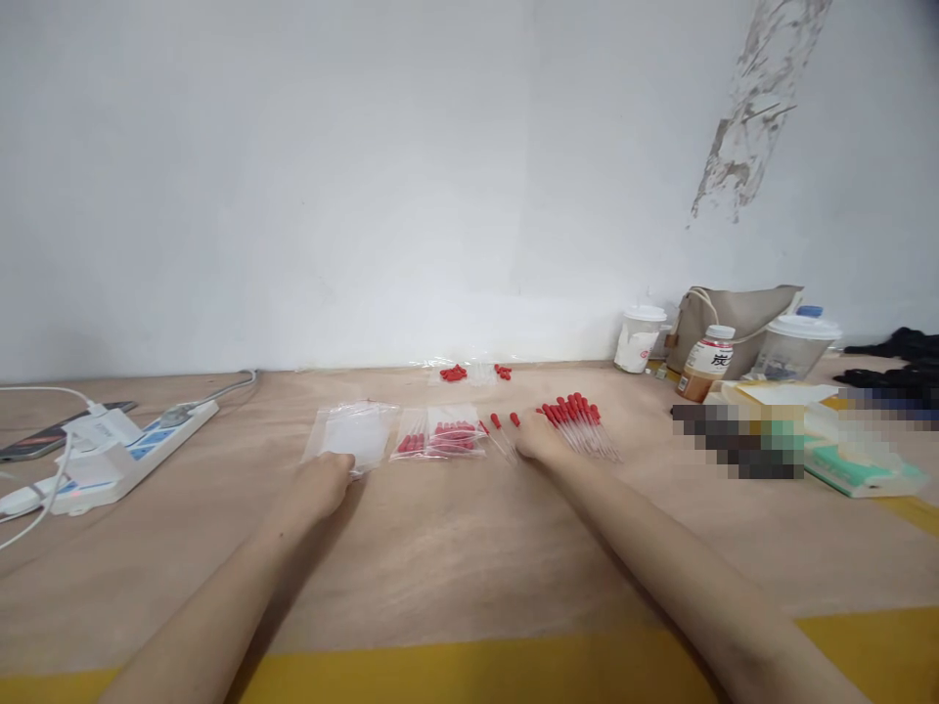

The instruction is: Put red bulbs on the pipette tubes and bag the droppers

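My left hand (332, 483) is closed on the near edge of a clear plastic bag (357, 437), one of a flat pile with a white sheet showing. To the right of that pile lie filled clear bags (455, 437) of droppers with red bulbs. Beyond them, a few loose droppers (496, 421) rest on the table. My right hand (541, 439) reaches down among the droppers, its fingers bent and closed at a dropper (514, 419); its tube is hidden by the hand. Just right of this hand, a fanned heap of red-bulbed droppers (576, 411) lies with its clear tubes toward me.
Small red bulbs (453, 374) lie in clear plastic by the wall. On the left are a white power strip (139, 455) with cables and a phone (44, 436). At right stand a paper cup (640, 339), a drink bottle (706, 364), a bag (748, 318) and a tissue pack (858, 469).
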Demonstrator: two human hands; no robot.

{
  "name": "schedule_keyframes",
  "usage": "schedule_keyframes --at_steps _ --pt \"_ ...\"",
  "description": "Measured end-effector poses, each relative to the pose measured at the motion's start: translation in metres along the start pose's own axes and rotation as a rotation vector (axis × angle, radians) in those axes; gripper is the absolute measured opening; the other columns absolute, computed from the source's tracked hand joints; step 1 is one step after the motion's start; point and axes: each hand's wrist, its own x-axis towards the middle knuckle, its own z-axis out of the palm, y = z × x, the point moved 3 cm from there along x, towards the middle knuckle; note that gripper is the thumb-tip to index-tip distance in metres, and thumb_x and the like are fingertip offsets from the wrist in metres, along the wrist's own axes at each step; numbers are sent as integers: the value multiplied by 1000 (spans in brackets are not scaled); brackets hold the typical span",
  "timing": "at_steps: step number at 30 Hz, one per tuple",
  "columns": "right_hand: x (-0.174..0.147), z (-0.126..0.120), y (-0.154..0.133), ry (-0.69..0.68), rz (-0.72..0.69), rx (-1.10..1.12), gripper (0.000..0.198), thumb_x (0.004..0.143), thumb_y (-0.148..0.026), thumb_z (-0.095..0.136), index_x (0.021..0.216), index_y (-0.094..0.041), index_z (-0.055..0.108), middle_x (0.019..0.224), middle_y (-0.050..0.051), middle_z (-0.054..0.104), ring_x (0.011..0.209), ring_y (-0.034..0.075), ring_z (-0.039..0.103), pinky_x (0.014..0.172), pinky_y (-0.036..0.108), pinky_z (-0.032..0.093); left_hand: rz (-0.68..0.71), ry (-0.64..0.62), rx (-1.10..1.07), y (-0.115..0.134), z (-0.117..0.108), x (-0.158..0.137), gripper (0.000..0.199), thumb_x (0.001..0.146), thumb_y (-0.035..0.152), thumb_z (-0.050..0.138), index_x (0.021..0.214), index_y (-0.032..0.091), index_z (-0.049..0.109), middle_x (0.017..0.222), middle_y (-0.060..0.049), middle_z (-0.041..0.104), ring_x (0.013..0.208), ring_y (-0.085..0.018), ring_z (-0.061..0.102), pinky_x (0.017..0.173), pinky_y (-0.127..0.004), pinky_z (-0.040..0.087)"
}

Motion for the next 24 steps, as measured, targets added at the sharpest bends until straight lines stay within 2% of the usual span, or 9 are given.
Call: schedule_keyframes --at_steps 3,5,7,10,13,15,17,21,24 --pt "-8 -9 -1 16 -27 -7 33 66 -7 50 99 -5 51 97 23 58 86 27 58 64 30 41 -44 50 25 6 -15 -8 25 75 27 43 74 11 61 82 -17 61 76 -29 57 60 -32 37" --pt "-15 -20 2 49 -60 3 36 70 -8 45 106 -5 46 98 21 57 87 25 57 66 28 41 -20 27 -47 14 -23 -15 29 74 35 45 61 13 58 65 -10 57 62 -22 54 52 -27 33" --pt "-22 -30 9 74 -94 70 42 72 -10 43 114 -7 39 87 14 60 81 21 58 64 26 41 119 -103 -254 32 -24 -23 36 70 45 49 50 16 49 49 -1 46 49 -14 45 46 -23 26" --pt "-32 -38 26 112 -114 298 58 71 -13 46 125 -10 26 65 1 55 60 15 56 55 23 41 343 -332 -620 70 -13 -34 46 70 55 49 47 16 41 44 5 31 42 -8 31 42 -20 19" --pt "-44 -36 44 104 -81 561 70 69 -17 47 131 -18 15 62 -5 47 43 10 49 42 21 40 388 -262 -804 97 -3 -37 51 78 57 37 53 15 47 46 4 36 42 -8 31 42 -20 22" --pt "-52 -31 51 77 -49 724 71 69 -19 47 131 -23 12 64 -6 45 37 8 46 35 21 38 474 -155 -820 106 -4 -38 48 84 51 31 67 14 56 58 1 50 52 -10 43 50 -21 33" --pt "-58 -27 55 58 -17 860 70 68 -19 47 129 -25 13 64 -7 42 36 8 47 32 21 40 615 -25 -748 106 -11 -41 37 85 45 37 88 18 60 83 -3 59 73 -15 52 65 -25 41" --pt "-65 -24 56 41 32 986 59 68 -22 49 120 -21 22 56 -10 39 36 9 47 32 22 43 947 65 -532 103 -19 -53 33 82 39 48 112 27 55 129 -4 43 118 -23 36 98 -39 27" --pt "-69 -22 52 -7 39 1021 49 69 -27 51 112 -21 29 54 -10 42 36 9 47 32 21 44 1008 -2 -418 111 -11 -58 41 83 44 45 122 31 45 138 -2 30 127 -25 23 103 -44 18"
